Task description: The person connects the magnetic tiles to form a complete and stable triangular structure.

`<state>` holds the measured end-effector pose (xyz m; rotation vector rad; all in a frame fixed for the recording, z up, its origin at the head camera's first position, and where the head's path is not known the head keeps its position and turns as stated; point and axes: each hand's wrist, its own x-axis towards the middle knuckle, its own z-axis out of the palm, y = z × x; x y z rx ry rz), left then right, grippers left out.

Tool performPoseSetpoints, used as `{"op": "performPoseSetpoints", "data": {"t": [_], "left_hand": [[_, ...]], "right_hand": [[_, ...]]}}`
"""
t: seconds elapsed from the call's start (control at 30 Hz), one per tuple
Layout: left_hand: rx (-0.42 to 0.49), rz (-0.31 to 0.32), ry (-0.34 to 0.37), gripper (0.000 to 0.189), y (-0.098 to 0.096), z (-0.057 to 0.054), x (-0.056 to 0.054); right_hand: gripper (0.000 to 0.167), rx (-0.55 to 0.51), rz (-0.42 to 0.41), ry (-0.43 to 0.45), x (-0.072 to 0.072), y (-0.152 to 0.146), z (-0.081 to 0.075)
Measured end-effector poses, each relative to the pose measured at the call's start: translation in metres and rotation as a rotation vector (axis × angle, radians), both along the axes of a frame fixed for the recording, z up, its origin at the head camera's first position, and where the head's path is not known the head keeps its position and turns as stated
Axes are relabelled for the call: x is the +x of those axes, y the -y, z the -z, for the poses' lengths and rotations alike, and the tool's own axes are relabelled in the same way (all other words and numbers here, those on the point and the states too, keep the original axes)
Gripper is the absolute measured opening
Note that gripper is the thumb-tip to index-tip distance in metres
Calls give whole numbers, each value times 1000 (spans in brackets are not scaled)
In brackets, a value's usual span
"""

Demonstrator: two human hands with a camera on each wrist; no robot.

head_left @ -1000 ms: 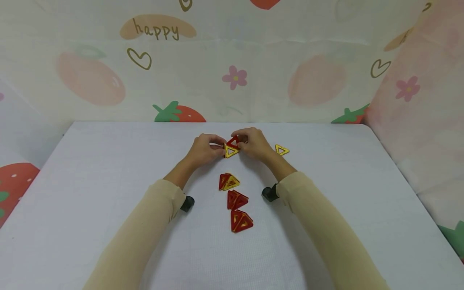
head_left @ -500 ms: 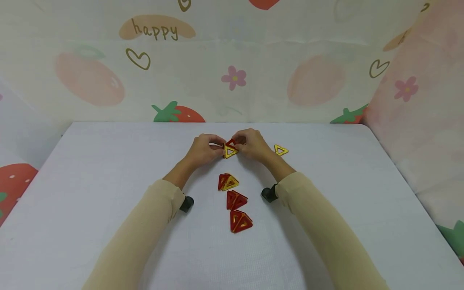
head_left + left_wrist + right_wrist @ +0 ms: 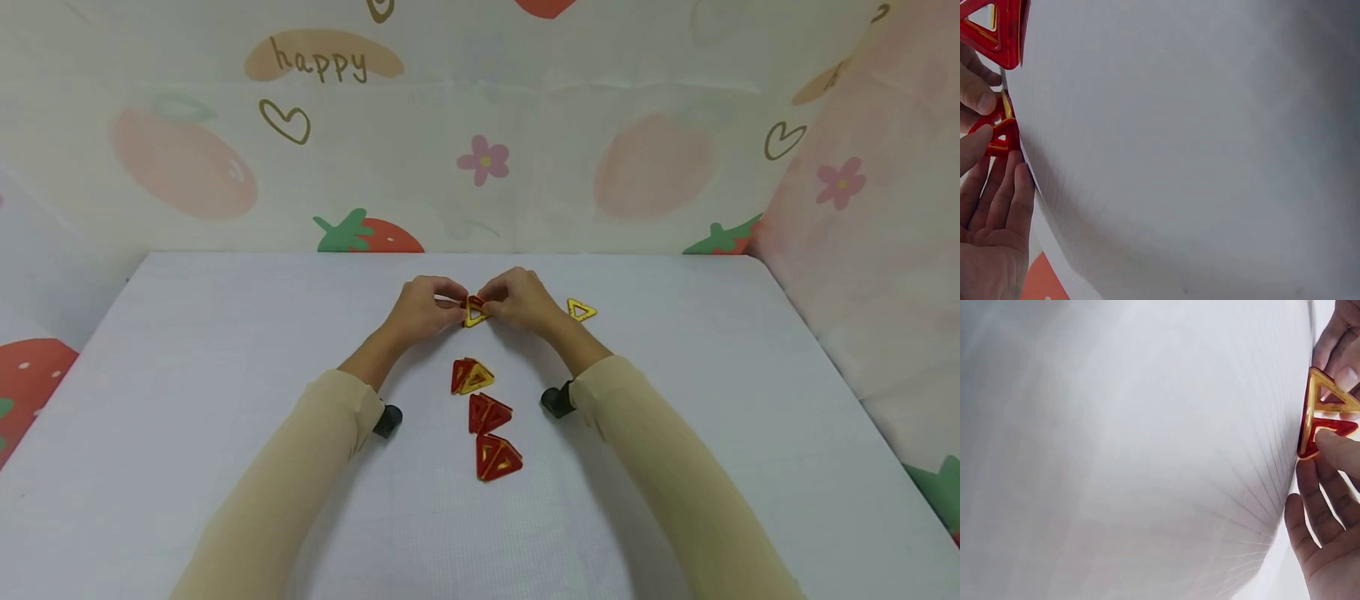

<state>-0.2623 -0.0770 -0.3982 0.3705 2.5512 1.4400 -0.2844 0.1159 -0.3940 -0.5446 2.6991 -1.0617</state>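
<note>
At the far middle of the table my left hand (image 3: 422,313) pinches the left side of a small group of triangular magnetic tiles. A yellow triangular tile (image 3: 476,323) faces the head camera, with a red triangular tile (image 3: 1342,426) folded against it. From the other side my right hand (image 3: 522,302) pinches the red tile between thumb and fingers. In both wrist views the tiles touch along their edges and lean together at an angle. The group's far side is partly hidden by fingers.
Nearer the person, three small pyramids of tiles stand in a row: a red and yellow pyramid (image 3: 474,378), a red pyramid (image 3: 491,414) and another red pyramid (image 3: 499,460). A loose yellow triangular tile (image 3: 582,310) lies right of the right hand on the white table (image 3: 225,350).
The red tile has tipped down toward the yellow one, and my right fingers have moved slightly left with it. My left hand has stayed nearly still.
</note>
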Motion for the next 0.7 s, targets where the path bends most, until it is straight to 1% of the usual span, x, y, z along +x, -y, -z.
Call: {"op": "performPoseSetpoints", "data": {"t": [0.27,0.43,0.7], "left_hand": [[-8,0,6,26,-1,-1,0],[-2,11,1,26,-1,-2,1],[-5,26,-9,27,-1,-1,1]], "right_hand": [[17,4,-8,-11,0,1,1],[16,4,-8,-17,0,0,1],[17,-13,-28,17,1,0,0]]}}
